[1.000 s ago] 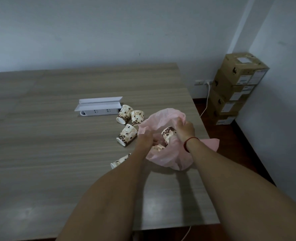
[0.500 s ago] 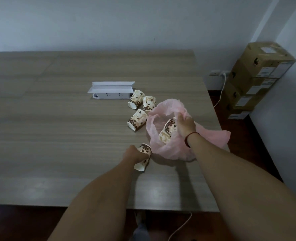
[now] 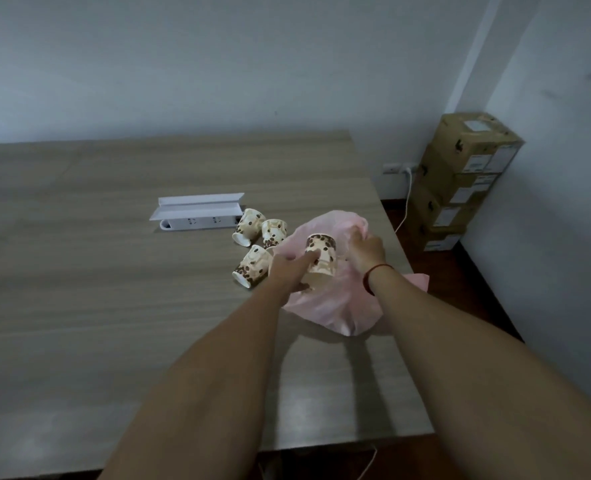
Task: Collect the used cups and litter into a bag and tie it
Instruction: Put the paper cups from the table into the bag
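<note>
While the right hand (image 3: 365, 249) pinched the pink bag (image 3: 335, 306) open near the surface's right edge, the left hand (image 3: 287, 271) gripped a cup (image 3: 320, 254) over it.

Surface: wooden table (image 3: 114, 306).
On it: three tipped paper cups (image 3: 252, 266), white power strip (image 3: 200, 222), pink bag (image 3: 332, 306).
</note>
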